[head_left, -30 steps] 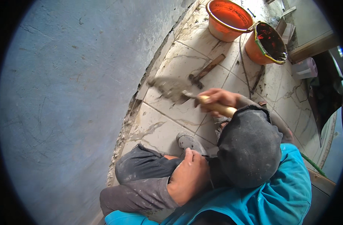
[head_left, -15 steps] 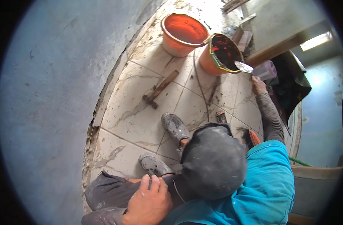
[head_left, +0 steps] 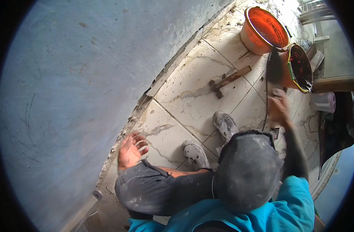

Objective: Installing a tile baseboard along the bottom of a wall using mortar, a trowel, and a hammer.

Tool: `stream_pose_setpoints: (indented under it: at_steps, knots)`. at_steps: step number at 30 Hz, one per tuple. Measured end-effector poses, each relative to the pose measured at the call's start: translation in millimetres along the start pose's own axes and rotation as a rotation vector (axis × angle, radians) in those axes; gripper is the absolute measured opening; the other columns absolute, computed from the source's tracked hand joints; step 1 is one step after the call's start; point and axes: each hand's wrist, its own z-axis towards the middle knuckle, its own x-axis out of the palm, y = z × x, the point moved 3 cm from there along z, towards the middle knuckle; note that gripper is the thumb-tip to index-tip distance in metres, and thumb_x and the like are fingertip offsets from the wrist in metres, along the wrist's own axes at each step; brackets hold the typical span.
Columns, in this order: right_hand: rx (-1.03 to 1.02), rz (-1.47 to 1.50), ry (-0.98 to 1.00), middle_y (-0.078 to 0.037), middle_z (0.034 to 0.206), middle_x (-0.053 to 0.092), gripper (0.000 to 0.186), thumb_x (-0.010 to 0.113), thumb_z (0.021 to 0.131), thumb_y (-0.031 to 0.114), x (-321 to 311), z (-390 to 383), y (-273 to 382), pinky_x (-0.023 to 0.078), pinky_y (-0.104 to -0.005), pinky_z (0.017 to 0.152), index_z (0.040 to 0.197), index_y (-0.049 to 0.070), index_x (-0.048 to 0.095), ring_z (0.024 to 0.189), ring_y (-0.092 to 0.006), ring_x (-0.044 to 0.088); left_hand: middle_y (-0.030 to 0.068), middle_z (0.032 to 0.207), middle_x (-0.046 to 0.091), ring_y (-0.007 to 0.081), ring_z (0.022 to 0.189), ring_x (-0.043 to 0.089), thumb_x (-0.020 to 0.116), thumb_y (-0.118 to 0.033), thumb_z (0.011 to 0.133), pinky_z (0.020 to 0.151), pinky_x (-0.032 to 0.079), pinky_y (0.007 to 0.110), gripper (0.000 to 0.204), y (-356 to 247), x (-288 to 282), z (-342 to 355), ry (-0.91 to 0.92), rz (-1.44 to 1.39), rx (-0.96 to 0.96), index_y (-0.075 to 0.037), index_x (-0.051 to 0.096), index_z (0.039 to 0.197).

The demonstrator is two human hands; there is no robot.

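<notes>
My right hand (head_left: pixel 277 108) is closed on the handle of a trowel (head_left: pixel 275 67). Motion blurs the trowel, and its dark blade points away from me, just left of an orange bucket (head_left: pixel 287 75) with dark, wet-looking residue inside. Beyond it stands a second orange bucket (head_left: pixel 258 43) with a bright red-orange inside. My left hand (head_left: pixel 132 150) holds nothing; its fingers are apart and slightly curled, beside my left knee and close to the foot of the wall. Its forearm is hidden behind that knee. A wooden-handled hammer (head_left: pixel 235 77) lies on the tiles between the hands.
A blue-grey wall (head_left: pixel 80 89) with a broken lower edge runs along the left. Stained white tiles (head_left: pixel 188 102) cover the floor. At right stand a clear plastic jug (head_left: pixel 324 102), a wooden beam (head_left: pixel 335 83) and a dark sheet-like thing (head_left: pixel 337 127). A small box (head_left: pixel 275 133) lies near my right knee.
My right hand has brought the trowel left and back from beside the dark-stained bucket. My left hand has moved from over my left leg to the wall side. The view has shifted left.
</notes>
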Motion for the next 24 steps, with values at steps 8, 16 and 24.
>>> stream_pose_setpoints:
  at_steps: [8, 16, 24]
  knots:
    - [0.287, 0.660, 0.180, -0.008, 0.075, 0.055, 0.014, 0.059, 0.085, 0.012, 283.4, 125.1, -45.7, 0.049, -0.0316, 0.055, 0.089, 0.001, 0.050, 0.063, -0.0170, 0.057, 0.0125, 0.113, 0.062, 0.0243, 0.100, 0.059, 0.054, -0.012, 0.090, 0.082, 0.049, 0.038, 0.025, 41.1, -88.8, 77.1, -0.320, -0.700, 0.261, -0.005, 0.054, 0.114]
    - [0.203, 0.499, 0.113, -0.008, 0.082, 0.058, 0.023, 0.060, 0.083, 0.017, 317.5, 137.8, -58.4, 0.049, -0.0325, 0.062, 0.094, -0.002, 0.054, 0.069, -0.0173, 0.058, 0.0125, 0.113, 0.061, 0.0265, 0.099, 0.060, 0.055, -0.014, 0.091, 0.081, 0.050, 0.040, 0.024, 33.4, -74.8, 55.5, -0.282, -0.708, 0.322, -0.008, 0.052, 0.114]
    - [0.072, 0.350, 0.309, -0.009, 0.080, 0.060, 0.032, 0.064, 0.082, 0.027, 377.9, 23.1, -77.3, 0.047, -0.0312, 0.064, 0.096, -0.001, 0.054, 0.071, -0.0169, 0.057, 0.0144, 0.112, 0.062, 0.0256, 0.092, 0.061, 0.054, -0.018, 0.092, 0.079, 0.050, 0.038, 0.018, 21.3, -67.3, 45.3, -0.268, -0.711, 0.313, -0.006, 0.055, 0.106]
